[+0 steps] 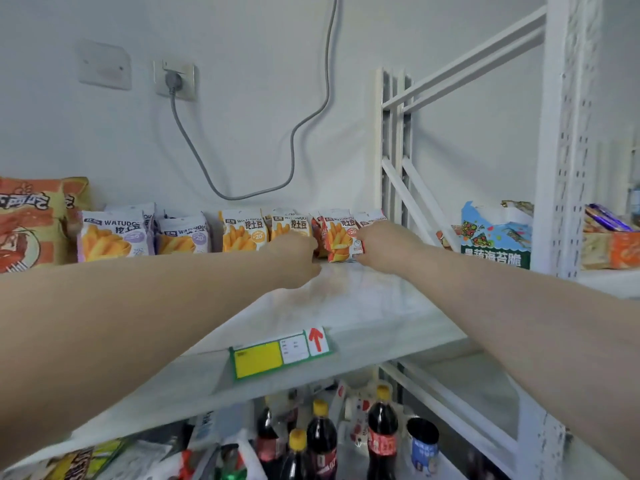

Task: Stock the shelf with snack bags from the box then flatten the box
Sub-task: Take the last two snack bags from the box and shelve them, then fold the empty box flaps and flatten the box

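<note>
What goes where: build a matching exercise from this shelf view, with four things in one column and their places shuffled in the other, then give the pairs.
Things
1. red snack bag
2. purple snack bags
3. cola bottles
4. grey plug

Places
A. below the stocked shelf
B. in the wall socket
C. gripped by the right hand
D. left part of the row, beside the big orange bag

Pairs: 1-C, 2-D, 3-A, 4-B
</note>
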